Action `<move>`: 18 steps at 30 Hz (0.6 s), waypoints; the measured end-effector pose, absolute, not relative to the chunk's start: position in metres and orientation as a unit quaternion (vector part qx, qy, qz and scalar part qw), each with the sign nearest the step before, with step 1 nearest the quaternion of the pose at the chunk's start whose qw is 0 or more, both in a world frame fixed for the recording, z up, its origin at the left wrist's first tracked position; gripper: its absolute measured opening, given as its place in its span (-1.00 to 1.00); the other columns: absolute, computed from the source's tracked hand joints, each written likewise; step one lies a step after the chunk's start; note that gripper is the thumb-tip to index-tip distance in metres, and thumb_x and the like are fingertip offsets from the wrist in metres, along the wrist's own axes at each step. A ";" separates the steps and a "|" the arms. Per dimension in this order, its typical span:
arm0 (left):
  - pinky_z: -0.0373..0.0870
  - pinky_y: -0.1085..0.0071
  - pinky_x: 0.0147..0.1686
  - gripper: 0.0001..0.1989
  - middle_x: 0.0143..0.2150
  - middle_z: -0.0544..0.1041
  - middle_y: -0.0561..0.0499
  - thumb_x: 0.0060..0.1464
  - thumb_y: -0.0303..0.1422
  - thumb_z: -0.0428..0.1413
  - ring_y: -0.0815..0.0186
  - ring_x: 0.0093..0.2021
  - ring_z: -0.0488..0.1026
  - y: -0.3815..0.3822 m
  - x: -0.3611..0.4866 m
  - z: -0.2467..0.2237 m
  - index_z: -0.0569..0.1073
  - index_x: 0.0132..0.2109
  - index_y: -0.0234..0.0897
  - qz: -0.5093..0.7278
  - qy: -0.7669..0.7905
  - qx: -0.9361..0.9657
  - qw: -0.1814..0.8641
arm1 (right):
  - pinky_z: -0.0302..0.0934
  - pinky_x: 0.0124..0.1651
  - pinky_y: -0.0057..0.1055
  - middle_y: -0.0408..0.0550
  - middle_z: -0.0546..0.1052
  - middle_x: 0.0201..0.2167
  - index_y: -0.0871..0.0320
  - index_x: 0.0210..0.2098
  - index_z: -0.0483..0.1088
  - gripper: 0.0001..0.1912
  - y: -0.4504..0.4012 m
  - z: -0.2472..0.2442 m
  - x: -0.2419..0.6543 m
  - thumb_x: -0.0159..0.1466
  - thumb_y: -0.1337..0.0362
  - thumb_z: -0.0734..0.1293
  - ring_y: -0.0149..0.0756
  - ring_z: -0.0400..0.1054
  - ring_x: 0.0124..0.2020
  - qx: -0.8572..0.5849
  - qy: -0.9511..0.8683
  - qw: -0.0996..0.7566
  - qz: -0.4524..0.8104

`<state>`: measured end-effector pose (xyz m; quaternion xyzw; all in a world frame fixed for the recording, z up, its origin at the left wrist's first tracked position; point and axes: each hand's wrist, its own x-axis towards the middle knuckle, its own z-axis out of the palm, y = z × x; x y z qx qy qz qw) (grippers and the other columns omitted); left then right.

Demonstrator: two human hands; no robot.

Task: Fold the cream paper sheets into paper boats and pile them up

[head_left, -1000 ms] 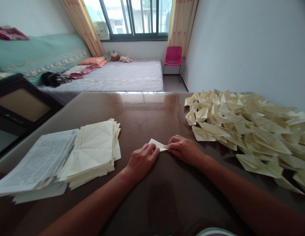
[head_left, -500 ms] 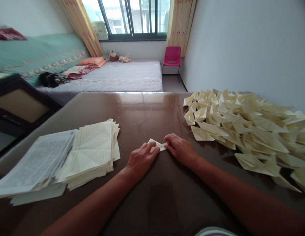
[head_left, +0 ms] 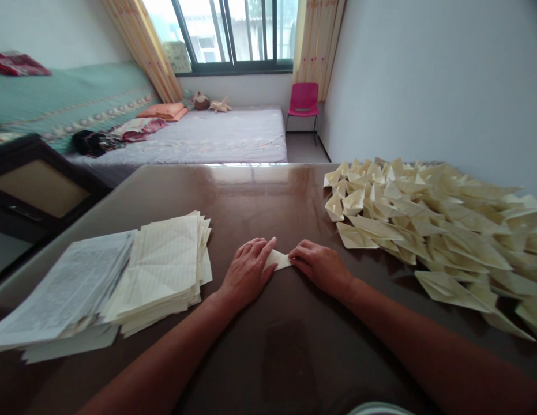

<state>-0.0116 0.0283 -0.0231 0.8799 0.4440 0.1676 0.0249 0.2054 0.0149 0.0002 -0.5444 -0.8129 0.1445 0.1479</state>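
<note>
A small folded piece of cream paper lies on the brown table between my two hands. My left hand covers its left end, the fingers stretched over the top and the thumb along the near edge, holding it down. The right end of the paper is pinched between the thumb and fingertips of my right hand. Both ends are partly hidden under my fingers.
Creased lined sheets and printed sheets are stacked on the left of the table. A large heap of folded paper boats fills the right side. The rim of a round object shows at the near edge.
My left fingers have straightened and spread forward over the paper's left end. The paper's visible part looks narrower. My right hand stays at the right end, shifted only slightly.
</note>
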 end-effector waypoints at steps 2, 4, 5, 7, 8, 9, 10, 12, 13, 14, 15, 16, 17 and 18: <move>0.26 0.17 0.11 -0.47 0.11 0.36 -0.14 0.21 -0.24 0.00 0.15 0.14 0.27 0.029 -0.012 -0.022 0.14 0.28 -0.26 0.176 0.444 0.877 0.043 | 0.12 -0.27 -0.48 -0.15 0.49 -0.21 0.01 -0.18 0.47 -0.75 0.015 0.000 0.205 0.36 0.13 0.18 -0.38 0.41 -0.24 -0.546 -0.810 0.151 0.153; 0.24 0.15 0.11 -0.43 0.15 0.33 -0.16 0.20 -0.21 0.01 0.11 0.18 0.23 0.029 -0.013 -0.020 0.13 0.29 -0.25 0.178 0.451 0.874 0.045 | 0.12 -0.27 -0.48 -0.15 0.49 -0.21 0.01 -0.19 0.46 -0.75 0.015 -0.001 0.205 0.36 0.13 0.18 -0.38 0.41 -0.24 -0.545 -0.809 0.154 0.158; 0.22 0.12 0.14 -0.42 0.18 0.31 -0.16 0.19 -0.19 0.02 0.09 0.21 0.19 0.029 -0.013 -0.019 0.13 0.29 -0.26 0.175 0.453 0.873 0.041 | 0.12 -0.27 -0.48 -0.15 0.49 -0.20 0.01 -0.19 0.46 -0.76 0.015 -0.001 0.205 0.36 0.13 0.18 -0.38 0.41 -0.24 -0.545 -0.808 0.155 0.159; 0.16 0.08 0.18 -0.41 0.20 0.30 -0.16 0.17 -0.17 0.04 0.05 0.25 0.14 0.030 -0.014 -0.018 0.15 0.29 -0.25 0.166 0.456 0.874 0.036 | 0.11 -0.28 -0.48 -0.16 0.48 -0.20 0.00 -0.20 0.46 -0.76 0.015 -0.001 0.206 0.36 0.13 0.18 -0.38 0.41 -0.24 -0.546 -0.808 0.155 0.156; 0.14 0.08 0.19 -0.42 0.19 0.31 -0.15 0.17 -0.16 0.04 0.05 0.24 0.15 0.031 -0.014 -0.018 0.17 0.28 -0.24 0.161 0.456 0.875 0.037 | 0.11 -0.29 -0.48 -0.17 0.48 -0.20 0.00 -0.20 0.46 -0.76 0.015 -0.002 0.206 0.36 0.13 0.18 -0.38 0.41 -0.24 -0.547 -0.808 0.154 0.154; 0.15 0.07 0.19 -0.43 0.16 0.33 -0.14 0.16 -0.16 0.05 0.06 0.22 0.18 0.031 -0.015 -0.018 0.20 0.26 -0.23 0.157 0.456 0.875 0.040 | 0.10 -0.30 -0.48 -0.17 0.48 -0.20 -0.01 -0.19 0.45 -0.77 0.015 -0.002 0.206 0.36 0.13 0.18 -0.38 0.41 -0.25 -0.547 -0.809 0.153 0.152; 0.15 0.07 0.18 -0.45 0.13 0.35 -0.13 0.15 -0.16 0.06 0.06 0.21 0.20 0.032 -0.015 -0.018 0.22 0.25 -0.21 0.157 0.456 0.875 0.042 | 0.09 -0.31 -0.47 -0.18 0.48 -0.20 -0.01 -0.19 0.45 -0.77 0.015 -0.002 0.206 0.36 0.13 0.18 -0.38 0.40 -0.26 -0.546 -0.810 0.152 0.150; 0.18 0.07 0.17 -0.46 0.08 0.36 -0.12 0.12 -0.16 0.10 0.06 0.17 0.23 0.033 -0.015 -0.019 0.27 0.22 -0.18 0.163 0.460 0.872 0.050 | 0.08 -0.32 -0.48 -0.17 0.48 -0.21 -0.01 -0.20 0.45 -0.77 0.015 -0.002 0.206 0.36 0.14 0.17 -0.39 0.40 -0.27 -0.544 -0.812 0.152 0.148; 0.20 0.07 0.15 -0.46 0.07 0.35 -0.12 0.10 -0.17 0.12 0.06 0.15 0.24 0.034 -0.015 -0.020 0.28 0.21 -0.17 0.168 0.462 0.869 0.056 | 0.07 -0.32 -0.48 -0.17 0.48 -0.21 -0.01 -0.19 0.45 -0.77 0.016 -0.003 0.206 0.36 0.14 0.18 -0.39 0.39 -0.27 -0.542 -0.813 0.152 0.148; 0.22 0.07 0.13 -0.45 0.05 0.34 -0.11 0.08 -0.17 0.15 0.07 0.13 0.26 0.034 -0.015 -0.020 0.29 0.20 -0.16 0.174 0.464 0.866 0.065 | 0.07 -0.32 -0.48 -0.17 0.48 -0.21 0.00 -0.20 0.45 -0.78 0.016 -0.003 0.206 0.36 0.14 0.18 -0.39 0.39 -0.27 -0.542 -0.813 0.154 0.149; 0.26 0.08 0.11 -0.44 0.04 0.33 -0.10 0.06 -0.18 0.17 0.08 0.10 0.28 0.034 -0.015 -0.020 0.29 0.20 -0.14 0.181 0.466 0.862 0.079 | 0.08 -0.32 -0.48 -0.16 0.48 -0.21 0.00 -0.19 0.45 -0.78 0.016 -0.003 0.206 0.36 0.15 0.18 -0.40 0.39 -0.27 -0.542 -0.812 0.157 0.151; 0.29 0.11 0.08 -0.43 0.03 0.32 -0.09 0.05 -0.20 0.18 0.11 0.06 0.30 0.034 -0.015 -0.020 0.28 0.21 -0.13 0.188 0.468 0.858 0.096 | 0.08 -0.31 -0.48 -0.16 0.48 -0.22 0.00 -0.19 0.44 -0.78 0.016 -0.003 0.206 0.35 0.14 0.18 -0.39 0.39 -0.27 -0.542 -0.811 0.160 0.153; 0.33 0.15 0.05 -0.42 0.02 0.30 -0.08 0.05 -0.23 0.19 0.14 0.03 0.32 0.033 -0.015 -0.020 0.27 0.21 -0.11 0.196 0.467 0.854 0.116 | 0.09 -0.30 -0.48 -0.16 0.48 -0.22 0.00 -0.19 0.44 -0.78 0.016 -0.003 0.206 0.35 0.14 0.19 -0.39 0.39 -0.27 -0.541 -0.810 0.164 0.156; 0.35 0.19 0.03 -0.43 0.01 0.28 -0.06 0.05 -0.27 0.19 0.18 0.00 0.33 0.033 -0.015 -0.020 0.27 0.21 -0.09 0.206 0.465 0.850 0.136 | 0.09 -0.30 -0.48 -0.16 0.48 -0.22 0.00 -0.19 0.44 -0.78 0.016 -0.004 0.206 0.35 0.13 0.19 -0.39 0.39 -0.27 -0.541 -0.808 0.168 0.160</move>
